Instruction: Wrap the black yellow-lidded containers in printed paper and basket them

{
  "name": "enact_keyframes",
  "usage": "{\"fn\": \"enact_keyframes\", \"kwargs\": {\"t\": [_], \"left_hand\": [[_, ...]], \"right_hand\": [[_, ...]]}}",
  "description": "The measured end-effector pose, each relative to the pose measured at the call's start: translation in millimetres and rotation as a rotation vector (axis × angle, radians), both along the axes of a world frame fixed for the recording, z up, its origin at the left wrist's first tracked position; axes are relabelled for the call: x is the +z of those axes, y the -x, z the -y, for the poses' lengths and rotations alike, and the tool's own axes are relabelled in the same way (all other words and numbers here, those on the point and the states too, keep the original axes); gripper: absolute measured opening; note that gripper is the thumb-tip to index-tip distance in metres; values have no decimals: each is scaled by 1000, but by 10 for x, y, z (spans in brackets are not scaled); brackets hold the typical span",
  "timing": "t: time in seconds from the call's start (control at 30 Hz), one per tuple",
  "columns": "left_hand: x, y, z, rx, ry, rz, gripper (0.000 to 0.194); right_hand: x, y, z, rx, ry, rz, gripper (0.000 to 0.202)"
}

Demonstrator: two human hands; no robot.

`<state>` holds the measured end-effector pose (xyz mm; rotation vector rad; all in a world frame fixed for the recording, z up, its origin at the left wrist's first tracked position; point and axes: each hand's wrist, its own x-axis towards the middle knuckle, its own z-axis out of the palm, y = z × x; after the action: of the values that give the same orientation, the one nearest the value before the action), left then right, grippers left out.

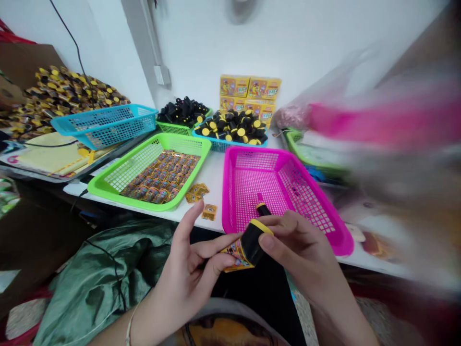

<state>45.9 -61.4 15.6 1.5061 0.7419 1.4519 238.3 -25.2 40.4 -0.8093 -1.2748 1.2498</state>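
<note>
Just in front of the pink basket (pixel 226 197), my two hands meet at a small black plastic cylinder (pixel 252 244) with a yellow end. My right hand (pixel 300 250) grips its yellow end between thumb and fingers. A yellow printed label (pixel 236 254) lies against the cylinder's lower end, pinched by the thumb and forefinger of my left hand (pixel 187 281). How much of the label is stuck down I cannot tell. Inside the pink basket lies another black piece with a yellow band (pixel 263 209). Loose printed labels (pixel 209 212) rest on the white table by my left fingers.
A green basket (pixel 97 192) holds rows of printed pieces. Behind are black-and-yellow cylinders (pixel 234 127), black parts (pixel 185 110) and stacked yellow boxes (pixel 264 89). A blue basket (pixel 108 129) and a large heap of pieces (pixel 61 96) stand left; blurred plastic bags (pixel 378 125) right.
</note>
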Motion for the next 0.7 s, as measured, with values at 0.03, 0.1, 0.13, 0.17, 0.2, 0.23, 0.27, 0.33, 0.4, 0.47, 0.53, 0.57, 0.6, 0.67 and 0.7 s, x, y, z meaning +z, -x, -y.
{"fn": "enact_keyframes", "kwargs": {"t": [0.03, 0.1, 0.13, 0.17, 0.2, 0.23, 0.27, 0.33, 0.4, 0.47, 0.53, 0.57, 0.6, 0.67, 0.7], "left_hand": [[27, -13, 4, -30, 30, 54, 87], [74, -33, 8, -75, 79, 135, 91], [92, -43, 11, -85, 93, 156, 94], [105, -55, 16, -75, 101, 167, 95], [115, -70, 24, -47, 106, 170, 95], [122, -88, 34, 2, 110, 168, 94], [129, -110, 47, 65, 113, 162, 92], [145, -156, 73, 195, 124, 137, 87], [158, -192, 91, 267, 123, 114, 83], [156, -202, 98, 263, 112, 107, 83], [130, -181, 100, 240, 79, 88, 87], [108, -163, 101, 232, 30, 63, 90], [83, -142, 103, 233, -43, 30, 93], [35, -105, 105, 254, -209, -44, 99], [18, -95, 104, 275, -275, -69, 101]], "right_hand": [[-1, -4, 20, -7, -18, 14, 25], [3, -11, 63, -13, -77, 54, 23], [9, -12, 83, -12, -108, 73, 23], [15, -10, 100, -10, -133, 90, 24], [22, -7, 111, -9, -154, 109, 26], [28, -1, 117, -3, -177, 133, 28], [31, 5, 117, 3, -200, 155, 31], [28, 16, 105, 29, -229, 171, 32], [15, 27, 90, 67, -222, 128, 26], [-1, 43, 83, 89, -215, 85, 21], [-16, 71, 83, 63, -250, 78, 21], [-23, 87, 83, 30, -275, 86, 22], [-30, 103, 83, -7, -302, 100, 24], [-44, 123, 77, -81, -369, 138, 24], [-49, 124, 72, -105, -412, 172, 21]]}}
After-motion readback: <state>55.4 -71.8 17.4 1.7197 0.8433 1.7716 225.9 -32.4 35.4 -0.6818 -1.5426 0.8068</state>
